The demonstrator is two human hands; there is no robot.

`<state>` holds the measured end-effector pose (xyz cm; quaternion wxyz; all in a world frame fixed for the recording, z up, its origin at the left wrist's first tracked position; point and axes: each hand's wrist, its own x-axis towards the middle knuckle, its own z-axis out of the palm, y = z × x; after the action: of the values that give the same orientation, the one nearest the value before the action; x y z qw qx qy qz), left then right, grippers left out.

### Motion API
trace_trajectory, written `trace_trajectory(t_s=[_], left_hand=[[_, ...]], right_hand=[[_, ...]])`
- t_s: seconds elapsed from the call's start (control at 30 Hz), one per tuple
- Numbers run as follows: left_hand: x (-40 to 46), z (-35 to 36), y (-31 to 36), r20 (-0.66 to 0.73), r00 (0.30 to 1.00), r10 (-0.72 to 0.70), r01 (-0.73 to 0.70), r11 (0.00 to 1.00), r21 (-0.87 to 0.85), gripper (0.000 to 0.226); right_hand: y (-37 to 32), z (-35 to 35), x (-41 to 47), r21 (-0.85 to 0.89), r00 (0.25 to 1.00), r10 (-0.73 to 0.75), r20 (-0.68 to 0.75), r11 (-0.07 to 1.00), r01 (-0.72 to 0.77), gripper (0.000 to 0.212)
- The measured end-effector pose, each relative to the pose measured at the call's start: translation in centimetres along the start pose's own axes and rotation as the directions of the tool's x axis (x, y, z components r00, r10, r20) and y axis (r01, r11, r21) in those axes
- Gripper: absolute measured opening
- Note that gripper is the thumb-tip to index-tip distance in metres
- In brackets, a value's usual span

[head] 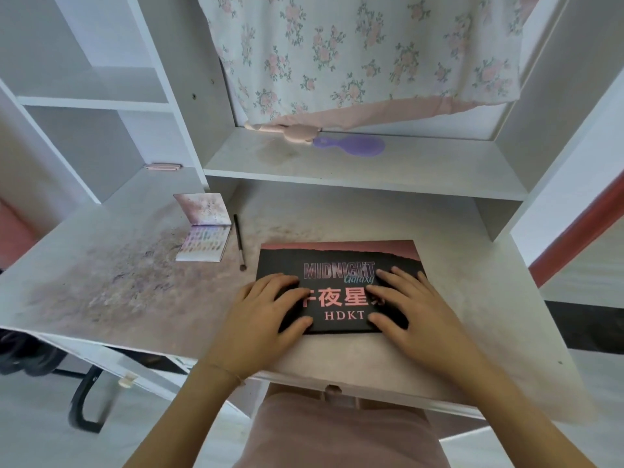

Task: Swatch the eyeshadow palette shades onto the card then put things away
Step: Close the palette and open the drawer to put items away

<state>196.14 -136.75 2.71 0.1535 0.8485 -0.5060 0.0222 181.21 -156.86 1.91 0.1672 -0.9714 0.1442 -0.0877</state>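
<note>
A large dark palette (341, 258) with pink lettering "MIDNIGHT Galaxy" and "HDKT" lies closed and flat on the desk in front of me. My left hand (266, 309) rests flat on its left part, fingers spread. My right hand (412, 305) lies flat on its right part. To the left, a small eyeshadow palette (202, 243) stands open, its mirrored lid (204, 209) tilted up. A thin dark brush (239, 241) lies beside it, between the two palettes.
The desk top (111, 265) is smudged with powder stains at the left. A purple hairbrush (351, 145) and a pink object (293, 131) lie on the raised shelf (337, 173). A flat pink item (163, 167) sits on the left ledge. A floral curtain (354, 52) hangs behind.
</note>
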Motion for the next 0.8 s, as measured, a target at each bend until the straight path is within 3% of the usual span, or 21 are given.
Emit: trace_trajectory(t_s=[0.3,0.53,0.63,0.8], left_hand=[[3.4,0.7,0.2,-0.057,0.986,-0.158,0.147,0.977,-0.154,0.044],[-5.2,1.4,3.8,-0.388,0.908,-0.161,0.048,0.958,-0.283,0.025],[-8.4,2.6,4.9,-0.333,0.924,-0.189,0.058,0.929,-0.366,0.024],[-8.9,5.8,5.7,-0.028,0.957,-0.288,0.27,0.923,-0.275,0.035]], right_hand=[[0.4,-0.2,4.1,-0.016,0.989,0.107,-0.097,0.994,-0.109,0.041],[-2.5,1.8,-1.8,0.01,0.992,0.051,-0.119,0.999,-0.05,0.041],[-2.9,2.1,-3.4,0.001,0.99,0.064,-0.125,0.998,-0.064,0.041],[-3.5,2.2,-3.8,-0.009,0.986,0.091,-0.141,0.996,-0.093,0.043]])
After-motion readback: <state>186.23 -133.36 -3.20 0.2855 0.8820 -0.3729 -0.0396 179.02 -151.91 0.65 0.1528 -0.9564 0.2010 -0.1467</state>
